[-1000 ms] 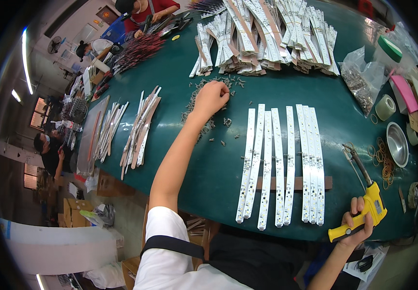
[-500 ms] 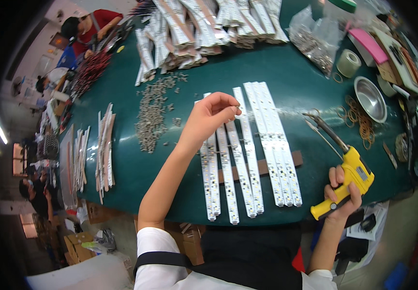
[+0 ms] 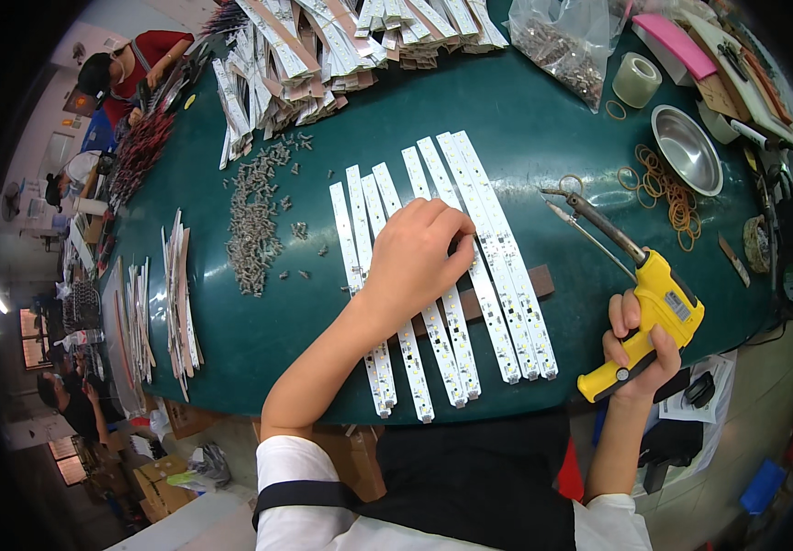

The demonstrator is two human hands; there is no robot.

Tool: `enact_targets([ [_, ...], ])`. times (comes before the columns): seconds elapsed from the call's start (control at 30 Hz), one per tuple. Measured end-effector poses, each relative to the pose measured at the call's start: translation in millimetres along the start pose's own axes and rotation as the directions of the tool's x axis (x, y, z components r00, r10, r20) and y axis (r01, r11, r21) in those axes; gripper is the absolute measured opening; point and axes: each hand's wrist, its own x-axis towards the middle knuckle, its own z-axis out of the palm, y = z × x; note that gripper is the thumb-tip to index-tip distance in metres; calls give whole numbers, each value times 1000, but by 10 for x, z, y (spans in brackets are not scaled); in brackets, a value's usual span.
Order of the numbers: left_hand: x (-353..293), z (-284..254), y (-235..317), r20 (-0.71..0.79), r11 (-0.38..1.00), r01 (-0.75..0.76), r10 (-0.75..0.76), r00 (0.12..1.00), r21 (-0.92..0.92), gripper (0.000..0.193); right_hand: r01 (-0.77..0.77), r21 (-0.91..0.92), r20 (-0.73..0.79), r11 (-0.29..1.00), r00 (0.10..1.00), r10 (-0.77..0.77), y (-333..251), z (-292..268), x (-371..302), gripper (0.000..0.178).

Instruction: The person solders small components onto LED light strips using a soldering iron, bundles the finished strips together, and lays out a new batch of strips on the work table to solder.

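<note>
In the head view, the left hand [image 3: 424,253] is bent over the white circuit strips [image 3: 506,257], thumb near fingers; whether it pinches something, I cannot tell. The right hand [image 3: 640,354] is wrapped around the yellow soldering gun [image 3: 663,298]. Grey parts [image 3: 252,230] lie left of both hands.

The soldering gun [image 3: 670,296] is yellow with black trim; the circuit strips [image 3: 418,381] are white, speckled black and pale yellow. The desk [image 3: 396,103] is dark green, the flat bar [image 3: 541,281] brown, the small parts [image 3: 254,220] grey, the rubber bands [image 3: 686,217] amber, the bowl [image 3: 692,154] silver.
</note>
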Motion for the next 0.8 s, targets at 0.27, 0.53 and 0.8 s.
enact_targets([
  [0.27, 14, 51, -8, -15, 999, 25, -25, 1000, -32, 7, -39, 47, 31, 998, 999, 38, -16, 13, -2, 62],
  [0.53, 5, 83, 10, -52, 996, -44, 48, 997, 76, 6, -40, 38, 30, 998, 999, 38, -20, 6, -3, 61],
  [0.8, 17, 85, 49, -9, 989, 14, -13, 1000, 150, 7, -6, -16, 31, 1000, 999, 6, -6, 71, 21, 63],
])
